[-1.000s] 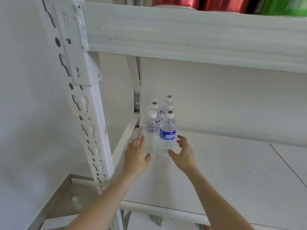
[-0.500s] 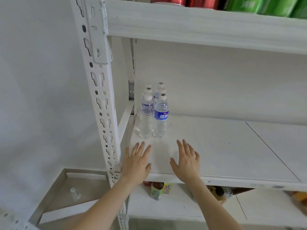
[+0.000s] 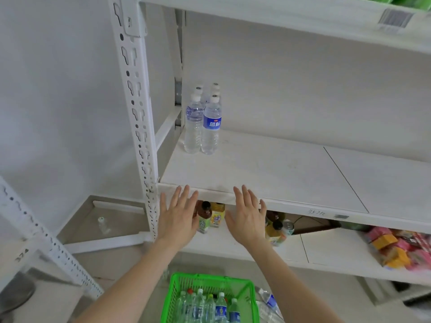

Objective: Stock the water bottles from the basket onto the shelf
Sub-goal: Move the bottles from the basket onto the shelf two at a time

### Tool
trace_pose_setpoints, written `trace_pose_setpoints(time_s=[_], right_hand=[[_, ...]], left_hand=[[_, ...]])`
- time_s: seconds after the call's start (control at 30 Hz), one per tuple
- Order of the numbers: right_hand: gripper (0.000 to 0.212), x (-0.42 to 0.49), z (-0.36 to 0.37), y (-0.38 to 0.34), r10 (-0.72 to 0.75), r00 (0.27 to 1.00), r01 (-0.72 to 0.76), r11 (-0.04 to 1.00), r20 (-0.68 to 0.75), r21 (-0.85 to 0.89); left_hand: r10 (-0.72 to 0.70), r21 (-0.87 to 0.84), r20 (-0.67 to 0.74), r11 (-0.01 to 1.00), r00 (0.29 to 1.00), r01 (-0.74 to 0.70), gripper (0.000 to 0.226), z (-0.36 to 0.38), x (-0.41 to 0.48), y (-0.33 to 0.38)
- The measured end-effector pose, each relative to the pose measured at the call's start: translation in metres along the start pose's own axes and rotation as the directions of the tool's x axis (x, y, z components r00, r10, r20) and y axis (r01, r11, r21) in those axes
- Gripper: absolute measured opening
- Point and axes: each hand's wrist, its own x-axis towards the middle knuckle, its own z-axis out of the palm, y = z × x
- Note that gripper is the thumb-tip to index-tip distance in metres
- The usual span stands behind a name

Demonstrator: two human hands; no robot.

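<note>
filling most of the view, a white metal shelf [image 3: 291, 173] with boards one above another. at its left front corner, a perforated upright post [image 3: 137, 113], running from the top of the frame down to the floor. low in the frame, on the floor in front of the shelf, a green plastic basket [image 3: 171, 299], cut off by the bottom edge.

raised side by side between basket and middle board, backs toward the camera, left hand [image 3: 177, 220] and right hand [image 3: 248, 217]: both flat and wide open, fingers straight and spread, holding nothing. fingertips overlapping the middle board's front edge in this view; touching it or just short of it, cannot tell.

on the lower board at far right, a heap of pink, yellow and orange packets [image 3: 396, 248].

at the back left corner of the middle board, a tight cluster of water bottles [image 3: 203, 129], upright, white-capped, touching one another; front pair plain to see, the right one with a blue label, further caps showing behind. well apart from both hands.

inside the basket, more bottles [image 3: 210, 306], upright and packed close, most white-capped, at least one cap red.

on the lower board, showing between the hands, drink bottles [image 3: 205, 217] with green and yellow labels; others of the kind and a can just right of the right hand.

beside the basket on its right, a loose bottle [image 3: 268, 299] lying tilted on the floor. in the floor corner left of the post, one small clear bottle [image 3: 102, 226].
</note>
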Motion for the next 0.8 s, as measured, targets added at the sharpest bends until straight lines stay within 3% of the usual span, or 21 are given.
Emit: trace_pose_setpoints(time_s=[0.2, 0.43, 0.8], right_hand=[[0.068, -0.044, 0.0, 0.01, -0.027, 0.999, 0.025, 0.999, -0.035, -0.042], [0.067, -0.102, 0.009, 0.016, 0.002, 0.999, -0.004, 0.999, -0.033, -0.046], [0.068, -0.254, 0.056, 0.021, 0.143, 0.977, -0.129, 0.987, 0.158, -0.096]], left_hand=[[-0.016, 0.016, 0.003, 1.0, 1.0, 0.016, 0.075, -0.008, -0.045, 0.019], [0.013, 0.026, 0.024, 1.0, 1.0, -0.013, 0.069, -0.004, -0.094, 0.025], [0.088, -0.036, 0.227, 0.996, 0.97, -0.082, 0.074, 0.035, -0.227, 0.035]])
